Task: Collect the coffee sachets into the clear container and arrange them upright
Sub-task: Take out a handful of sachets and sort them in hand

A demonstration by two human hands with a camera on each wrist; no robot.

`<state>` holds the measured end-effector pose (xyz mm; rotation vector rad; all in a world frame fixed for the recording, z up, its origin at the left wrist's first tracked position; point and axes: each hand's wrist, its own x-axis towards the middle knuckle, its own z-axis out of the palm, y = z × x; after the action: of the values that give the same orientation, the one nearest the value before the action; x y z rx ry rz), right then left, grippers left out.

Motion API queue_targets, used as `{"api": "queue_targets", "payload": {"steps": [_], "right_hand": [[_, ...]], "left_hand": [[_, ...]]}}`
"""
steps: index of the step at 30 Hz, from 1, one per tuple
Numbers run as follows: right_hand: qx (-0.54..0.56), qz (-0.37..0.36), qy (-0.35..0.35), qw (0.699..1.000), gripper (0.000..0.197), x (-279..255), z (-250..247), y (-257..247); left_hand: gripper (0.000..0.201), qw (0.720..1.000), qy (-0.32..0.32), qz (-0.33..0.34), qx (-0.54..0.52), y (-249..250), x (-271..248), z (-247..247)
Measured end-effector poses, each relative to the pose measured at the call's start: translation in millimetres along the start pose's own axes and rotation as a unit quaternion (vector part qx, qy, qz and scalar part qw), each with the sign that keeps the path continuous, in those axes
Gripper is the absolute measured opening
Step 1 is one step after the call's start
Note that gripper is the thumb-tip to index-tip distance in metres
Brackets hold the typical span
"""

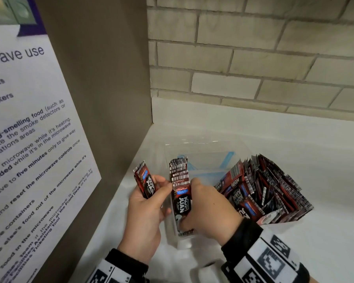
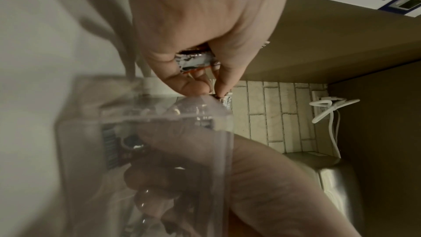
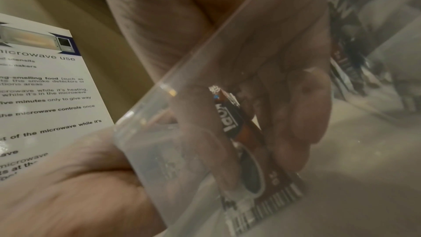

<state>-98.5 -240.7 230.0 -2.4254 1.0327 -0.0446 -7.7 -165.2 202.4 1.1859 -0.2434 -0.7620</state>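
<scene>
Now: Sorting Coffee Sachets at the Counter Corner

Gripping a small bunch of sachets (image 1: 144, 181) in the left hand (image 1: 146, 211), fingers curled round it, just outside the clear container's (image 1: 202, 149) left wall. Reaching into the container with the right hand (image 1: 211, 209), pinching a standing stack of sachets (image 1: 180, 186) between thumb and fingers, barcode ends pointing up. Leaning against the container's right side, a large fanned mass of loose sachets (image 1: 270, 188), tilted rather than upright. Sitting on the white counter (image 1: 294, 139), near the corner formed by the brick wall (image 1: 253, 48) and a brown panel (image 1: 102, 78). Hanging on that panel, a printed microwave notice (image 1: 29, 129). Showing blurred through the plastic in both wrist views, fingers and sachet print.
</scene>
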Motion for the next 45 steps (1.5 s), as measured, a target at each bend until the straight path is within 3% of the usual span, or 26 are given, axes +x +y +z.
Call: {"api": "queue_targets", "payload": {"steps": [10, 20, 37, 45], "right_hand": [[-0.022, -0.022, 0.04, 0.999, 0.038, -1, 2, 1], [0.005, -0.003, 0.009, 1.0, 0.032, 11, 8, 3], [0.076, 0.043, -0.044, 0.995, 0.047, 39, 8, 1], [0.087, 0.018, -0.046, 0.995, 0.04, 60, 7, -4]], "left_hand": [[0.023, 0.998, -0.016, -0.059, -0.029, 3, 10, -6], [0.031, 0.999, -0.032, -0.035, -0.011, 4, 7, -5], [0.031, 0.998, -0.045, -0.011, -0.03, 1, 11, -2], [0.033, 0.999, -0.03, 0.0, -0.033, -1, 18, -7]]}}
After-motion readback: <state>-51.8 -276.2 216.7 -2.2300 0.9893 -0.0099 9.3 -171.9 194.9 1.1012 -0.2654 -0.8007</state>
